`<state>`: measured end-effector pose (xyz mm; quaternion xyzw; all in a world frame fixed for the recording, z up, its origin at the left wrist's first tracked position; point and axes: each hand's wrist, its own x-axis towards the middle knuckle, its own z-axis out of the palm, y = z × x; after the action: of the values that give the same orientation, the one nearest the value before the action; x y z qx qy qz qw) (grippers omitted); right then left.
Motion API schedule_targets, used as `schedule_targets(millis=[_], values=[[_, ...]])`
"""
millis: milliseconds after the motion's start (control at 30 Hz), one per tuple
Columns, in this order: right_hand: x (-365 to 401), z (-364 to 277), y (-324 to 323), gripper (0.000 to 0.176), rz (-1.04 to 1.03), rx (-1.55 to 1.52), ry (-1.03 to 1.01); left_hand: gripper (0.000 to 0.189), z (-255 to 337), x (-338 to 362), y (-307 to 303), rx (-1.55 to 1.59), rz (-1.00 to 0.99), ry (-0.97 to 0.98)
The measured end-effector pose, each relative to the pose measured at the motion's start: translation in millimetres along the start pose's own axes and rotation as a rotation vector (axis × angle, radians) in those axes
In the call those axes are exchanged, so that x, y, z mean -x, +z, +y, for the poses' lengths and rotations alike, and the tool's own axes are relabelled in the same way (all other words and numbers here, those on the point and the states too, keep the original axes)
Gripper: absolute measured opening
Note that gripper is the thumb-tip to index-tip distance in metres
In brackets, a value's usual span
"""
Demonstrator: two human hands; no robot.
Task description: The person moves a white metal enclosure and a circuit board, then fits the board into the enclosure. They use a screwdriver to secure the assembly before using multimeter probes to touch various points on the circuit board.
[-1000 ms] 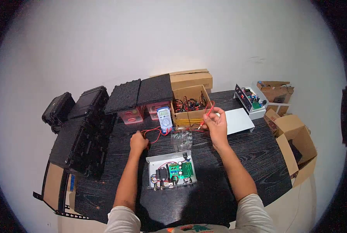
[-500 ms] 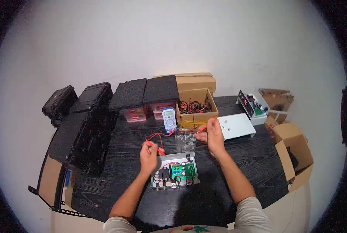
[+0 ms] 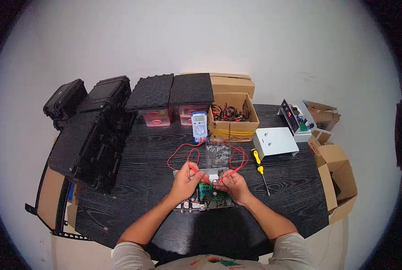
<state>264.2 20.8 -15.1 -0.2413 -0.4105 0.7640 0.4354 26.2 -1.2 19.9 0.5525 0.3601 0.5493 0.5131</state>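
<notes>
My left hand (image 3: 186,181) pinches a red test probe (image 3: 194,170) above an opened metal case (image 3: 221,205). Close beside it on the right, my right hand (image 3: 235,186) grips a second red probe (image 3: 230,173). Both probes slant down to the green circuit board (image 3: 206,191) inside the case; whether their tips touch it cannot be made out. Red leads run from the probes to a blue-edged multimeter (image 3: 199,127) behind. Between meter and case lies a clear bag of small parts (image 3: 218,153). My hands hide part of the case.
A yellow and black screwdriver (image 3: 260,168) lies right of my hands, near a white metal cover (image 3: 277,142). Behind stands a cardboard box of cables (image 3: 233,128), with another opened device (image 3: 295,119) at the back right. Black cases (image 3: 77,141) line the left.
Both hands have come together over the metal case, bringing the two probes to the board. The screwdriver now shows, no longer hidden by my right arm. The view has shifted slightly.
</notes>
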Motion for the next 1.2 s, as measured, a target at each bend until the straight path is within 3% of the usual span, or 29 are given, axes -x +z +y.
schedule_targets(millis=[300, 700, 867, 967, 1067, 1200], values=[[1, -3, 3, 0.015, -0.029, 0.087, 0.021, 0.015, -7, 2, 4, -0.028, 0.011, -0.022], [-3, 8, 0, 0.012, 0.041, 0.271, -0.18, 0.025, -9, 5, 4, -0.159, -0.132, -0.021], [-4, -4, 2, 0.011, 0.129, 0.162, -0.165, 0.023, -10, 5, 2, -0.21, -0.07, 0.044], [-10, -3, -17, 0.012, 0.193, 0.182, -0.315, 0.021, -2, 3, 3, -0.39, 0.053, 0.167], [-14, 11, -34, 0.014, 0.252, 0.339, -0.412, 0.022, 6, 0, 1, -0.765, 0.058, 0.283], [-12, 15, -39, 0.015, 0.248, 0.538, -0.471, 0.019, 0, -1, -1, -0.785, 0.021, 0.259]])
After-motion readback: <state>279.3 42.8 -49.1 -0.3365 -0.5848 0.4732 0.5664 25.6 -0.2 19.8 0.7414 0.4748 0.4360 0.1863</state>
